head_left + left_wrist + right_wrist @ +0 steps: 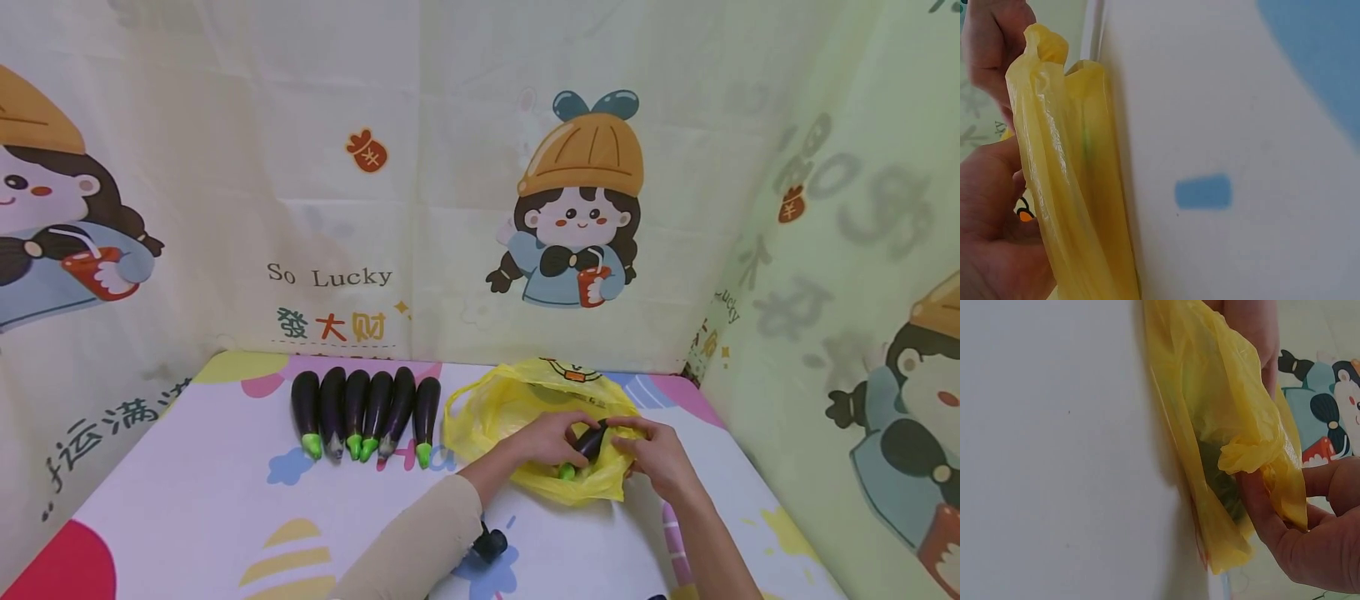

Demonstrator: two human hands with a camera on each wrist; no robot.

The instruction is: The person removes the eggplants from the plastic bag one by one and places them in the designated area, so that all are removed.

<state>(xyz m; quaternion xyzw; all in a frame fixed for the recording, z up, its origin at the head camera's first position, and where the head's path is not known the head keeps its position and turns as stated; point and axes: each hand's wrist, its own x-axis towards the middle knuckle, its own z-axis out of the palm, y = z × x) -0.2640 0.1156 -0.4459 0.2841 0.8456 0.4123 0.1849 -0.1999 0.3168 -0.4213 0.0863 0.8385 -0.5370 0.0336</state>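
A yellow plastic bag (517, 400) lies with its mouth open on the right of the table. In its mouth is a dark purple eggplant (591, 444) with a green stem end pointing toward me. My left hand (553, 439) reaches into the opening and grips the eggplant, thumb and fingers on either side. On the right, my right hand (654, 454) pinches the bag's rim; in the right wrist view, its thumb and fingers hold the crumpled plastic (1285, 481). Film hides the bag's inside in the left wrist view, where my left hand (991, 219) shows at the edge.
Several eggplants (367, 412) lie side by side left of the bag, green or greyish stem ends toward me. A small black object (491, 544) is by my left forearm. Printed cloth walls (450, 208) stand behind and beside the patterned table (202, 500).
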